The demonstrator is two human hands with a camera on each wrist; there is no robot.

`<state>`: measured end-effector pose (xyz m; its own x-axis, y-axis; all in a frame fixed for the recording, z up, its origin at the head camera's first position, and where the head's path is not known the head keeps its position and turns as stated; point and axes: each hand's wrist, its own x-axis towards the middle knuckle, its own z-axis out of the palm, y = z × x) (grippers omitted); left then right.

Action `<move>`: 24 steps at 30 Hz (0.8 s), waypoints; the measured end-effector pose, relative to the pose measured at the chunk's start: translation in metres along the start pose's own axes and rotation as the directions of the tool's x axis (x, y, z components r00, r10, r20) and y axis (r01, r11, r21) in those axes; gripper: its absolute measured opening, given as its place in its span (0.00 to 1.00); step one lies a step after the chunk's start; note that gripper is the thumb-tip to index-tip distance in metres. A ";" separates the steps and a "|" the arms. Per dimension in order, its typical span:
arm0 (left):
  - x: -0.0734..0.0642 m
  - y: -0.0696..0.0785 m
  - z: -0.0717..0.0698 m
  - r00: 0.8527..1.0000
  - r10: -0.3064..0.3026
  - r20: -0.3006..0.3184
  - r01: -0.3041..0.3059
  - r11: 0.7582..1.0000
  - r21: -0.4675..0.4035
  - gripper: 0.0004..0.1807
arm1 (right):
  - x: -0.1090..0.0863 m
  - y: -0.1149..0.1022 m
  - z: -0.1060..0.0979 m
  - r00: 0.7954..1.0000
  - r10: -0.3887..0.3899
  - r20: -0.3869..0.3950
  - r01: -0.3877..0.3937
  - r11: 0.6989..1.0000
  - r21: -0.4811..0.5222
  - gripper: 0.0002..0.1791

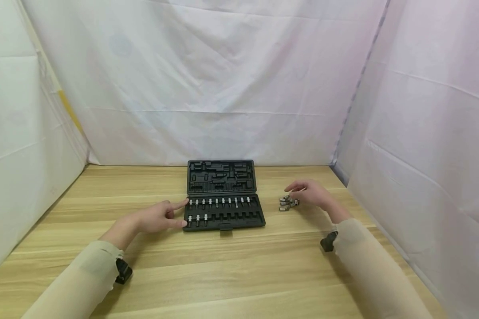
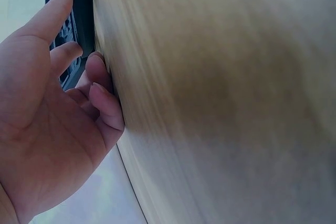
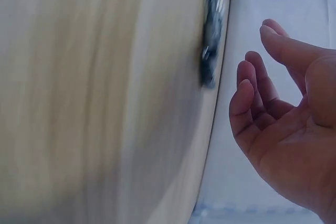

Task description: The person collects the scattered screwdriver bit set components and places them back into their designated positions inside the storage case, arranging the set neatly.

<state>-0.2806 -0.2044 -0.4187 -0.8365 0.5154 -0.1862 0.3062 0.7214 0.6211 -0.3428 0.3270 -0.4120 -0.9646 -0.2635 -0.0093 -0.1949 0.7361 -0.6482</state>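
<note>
At the centre of the frame, a black case [image 1: 221, 194] is lying open on the worktop [image 1: 231, 274], its moulded slots keeping the seated metal bits [image 1: 223, 200] in rows. The left hand [image 1: 155, 218] is touching its left edge with thumb and index finger spread wide, apparently steadying it, while the other fingers are curling in. Right of centre, loose metal pieces [image 1: 288, 202] are lying heaped, presumably for easy reach; the right hand [image 1: 313, 194] is hovering close, its fingers loosely curved, parted and holding nothing.
</note>
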 end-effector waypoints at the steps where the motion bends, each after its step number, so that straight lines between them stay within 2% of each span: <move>1: 0.000 0.000 0.000 1.000 0.001 -0.001 -0.001 1.000 0.000 0.49 | -0.002 0.005 -0.002 1.000 0.001 -0.007 -0.001 1.000 -0.009 0.14; 9: 0.001 0.000 -0.001 1.000 0.009 -0.005 -0.009 1.000 -0.002 0.49 | -0.011 0.032 -0.014 0.999 0.035 0.000 -0.035 0.999 -0.022 0.18; 17: 0.001 0.000 0.000 1.000 0.004 -0.001 -0.004 1.000 -0.005 0.48 | -0.012 0.037 -0.017 0.996 0.074 0.044 -0.074 0.997 -0.021 0.21; 24: 0.001 0.000 0.000 1.000 0.008 0.003 -0.008 1.000 -0.005 0.48 | -0.006 0.037 -0.013 0.994 0.103 0.045 -0.101 0.994 -0.041 0.20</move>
<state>-0.2819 -0.2037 -0.4186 -0.8327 0.5224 -0.1835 0.3108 0.7152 0.6261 -0.3467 0.3638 -0.4254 -0.9705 -0.2143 -0.1104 -0.1034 0.7838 -0.6123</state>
